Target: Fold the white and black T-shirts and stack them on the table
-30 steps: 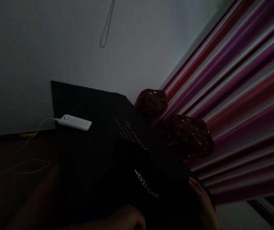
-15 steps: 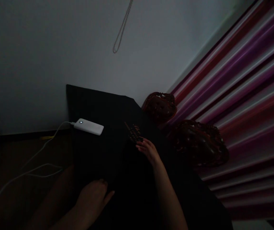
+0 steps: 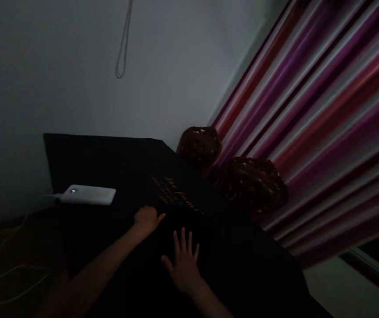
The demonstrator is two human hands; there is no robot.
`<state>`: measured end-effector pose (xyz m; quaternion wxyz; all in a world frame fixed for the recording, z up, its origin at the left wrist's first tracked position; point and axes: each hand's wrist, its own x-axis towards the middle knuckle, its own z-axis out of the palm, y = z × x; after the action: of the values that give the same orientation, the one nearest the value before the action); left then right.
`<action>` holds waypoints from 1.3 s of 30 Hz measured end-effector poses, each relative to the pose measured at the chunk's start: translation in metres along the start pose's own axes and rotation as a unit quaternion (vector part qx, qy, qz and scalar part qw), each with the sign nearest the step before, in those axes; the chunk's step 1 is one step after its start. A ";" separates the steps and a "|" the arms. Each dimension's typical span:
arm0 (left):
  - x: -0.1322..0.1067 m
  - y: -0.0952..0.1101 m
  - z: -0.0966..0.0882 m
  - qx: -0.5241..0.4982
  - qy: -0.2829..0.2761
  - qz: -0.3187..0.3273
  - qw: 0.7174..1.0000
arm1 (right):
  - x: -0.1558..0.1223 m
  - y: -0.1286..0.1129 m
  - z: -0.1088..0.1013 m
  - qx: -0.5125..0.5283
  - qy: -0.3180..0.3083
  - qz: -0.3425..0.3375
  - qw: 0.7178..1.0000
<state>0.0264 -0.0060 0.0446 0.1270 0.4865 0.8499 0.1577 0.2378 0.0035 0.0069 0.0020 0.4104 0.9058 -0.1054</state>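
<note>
In the dim head view, my right hand (image 3: 185, 265) lies palm down on the black cover (image 3: 103, 154), its fingers spread wide and nothing in them. Farther forward and to the left, my left hand (image 3: 147, 219) rests against the same dark surface. Its fingers curl under and its thumb points out to the right; anything inside is lost in the darkness. Just beyond both hands is gold lettering (image 3: 172, 192) on the black surface. Folds and edges near the hands are too dark to make out.
A white power bank (image 3: 88, 194) with a lit display and a cable lies at the left. Two carved dark-wood chairs (image 3: 200, 148) stand along the right edge, before a striped curtain (image 3: 308, 132). A chain (image 3: 124, 44) hangs on the wall.
My left hand has moved forward, toward the lettering. My right hand has come back closer to me and its fingers have spread. More lettering shows, and the camera has turned right.
</note>
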 end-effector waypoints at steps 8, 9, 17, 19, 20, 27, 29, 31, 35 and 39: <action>0.017 0.006 0.021 -0.075 -0.059 0.020 0.995 | -0.009 0.001 -0.002 0.044 0.063 -0.014 0.997; 0.018 0.005 0.021 -0.097 -0.070 0.013 0.993 | -0.011 0.001 -0.003 0.055 0.069 -0.016 0.996; 0.013 0.008 0.017 -0.249 -0.154 -0.052 0.955 | 0.001 0.016 -0.015 0.086 0.119 0.004 0.989; 0.008 0.007 0.018 -0.253 -0.145 -0.050 0.955 | 0.009 0.032 -0.021 0.071 0.160 0.032 0.984; 0.005 0.007 0.019 -0.253 -0.138 -0.047 0.956 | 0.013 0.041 -0.023 0.062 0.169 0.048 0.982; 0.002 0.013 0.023 -0.249 -0.094 0.003 0.964 | 0.023 0.071 -0.010 0.051 0.121 0.082 0.988; 0.005 0.019 0.021 -0.247 -0.077 0.025 0.966 | 0.023 0.071 -0.015 0.056 0.084 0.084 0.991; 0.007 0.028 0.016 -0.238 -0.048 0.050 0.969 | 0.021 0.073 -0.030 0.086 0.038 0.078 0.992; -0.011 0.050 0.008 -0.204 0.006 0.159 0.966 | 0.006 0.085 -0.071 0.146 0.077 0.089 0.982; -0.049 0.062 0.021 -0.095 -0.019 0.364 0.926 | -0.014 0.090 -0.098 0.129 0.208 0.092 0.965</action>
<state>0.1071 -0.0155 0.0524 0.1221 0.7511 0.5927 0.2638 0.3222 0.0695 0.0868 -0.2292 0.5019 0.8234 -0.1329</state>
